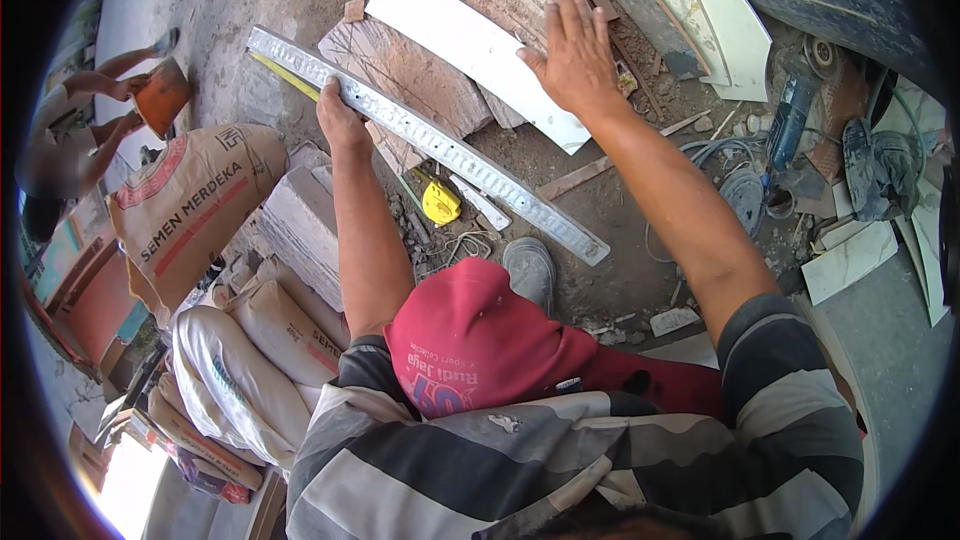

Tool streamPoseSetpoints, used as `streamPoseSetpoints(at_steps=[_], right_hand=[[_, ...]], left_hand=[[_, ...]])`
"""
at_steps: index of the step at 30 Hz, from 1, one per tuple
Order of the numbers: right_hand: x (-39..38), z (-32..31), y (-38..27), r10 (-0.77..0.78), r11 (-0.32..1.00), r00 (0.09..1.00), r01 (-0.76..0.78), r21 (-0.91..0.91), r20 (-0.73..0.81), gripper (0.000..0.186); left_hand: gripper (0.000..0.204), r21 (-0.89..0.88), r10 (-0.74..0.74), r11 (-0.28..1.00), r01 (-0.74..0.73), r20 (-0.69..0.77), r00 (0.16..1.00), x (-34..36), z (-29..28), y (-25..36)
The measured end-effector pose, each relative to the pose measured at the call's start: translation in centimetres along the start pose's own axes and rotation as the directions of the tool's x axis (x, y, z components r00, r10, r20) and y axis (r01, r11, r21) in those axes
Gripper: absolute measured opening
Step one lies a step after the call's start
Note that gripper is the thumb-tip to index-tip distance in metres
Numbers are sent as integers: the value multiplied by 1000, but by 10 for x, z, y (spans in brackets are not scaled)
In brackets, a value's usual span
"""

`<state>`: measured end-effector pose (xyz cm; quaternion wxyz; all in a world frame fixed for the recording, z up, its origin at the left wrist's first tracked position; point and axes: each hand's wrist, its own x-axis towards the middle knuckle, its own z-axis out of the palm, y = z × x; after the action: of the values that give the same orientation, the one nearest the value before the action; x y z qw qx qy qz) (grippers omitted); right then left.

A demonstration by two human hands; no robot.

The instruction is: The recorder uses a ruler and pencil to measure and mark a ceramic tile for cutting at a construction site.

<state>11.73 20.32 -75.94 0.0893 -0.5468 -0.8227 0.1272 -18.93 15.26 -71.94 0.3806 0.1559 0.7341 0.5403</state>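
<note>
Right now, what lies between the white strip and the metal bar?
In the head view: rough brownish slabs, then dirt and a wooden strip toward the lower ends.

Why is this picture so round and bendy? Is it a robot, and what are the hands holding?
No robot here, just a person with two bare hands! A camera worn on the person's head looks down, and its wide lens bends everything near the rim. The left hand holds a long metal bar. The right hand has its fingers spread out by a white tile. Beneath the tile are pinkish slabs. A yellow tape measure lies nearby on the brown ground.
</note>
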Motion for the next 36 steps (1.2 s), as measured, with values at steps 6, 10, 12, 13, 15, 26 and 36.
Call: streamPoseSetpoints(at_steps=[6,10,12,13,15,26,36], right_hand=[[-38,-52,17,-59,915,992,11,402,109,61],[-86,-74,-8,-149,832,964,2,554,220,67],[-96,-68,-15,-26,900,987,-45,434,156,70],[-99,-63,-12,-19,899,988,-49,435,151,70],[-100,-53,-6,73,942,988,-113,314,136,67],[-101,-26,-2,113,929,987,-144,340,111,52],[-104,-18,-3,133,930,990,-141,340,47,53]], left_hand=[[24,64,27,997,-40,182,983,-4,14,4],[25,95,-33,995,5,289,957,0,56,7],[25,105,-65,994,33,312,948,10,65,9],[26,112,-123,990,90,331,936,14,73,7],[27,126,-178,982,142,355,918,19,80,5],[55,824,-9,478,-305,352,936,52,78,0],[53,808,66,492,-322,335,940,49,87,-1]])
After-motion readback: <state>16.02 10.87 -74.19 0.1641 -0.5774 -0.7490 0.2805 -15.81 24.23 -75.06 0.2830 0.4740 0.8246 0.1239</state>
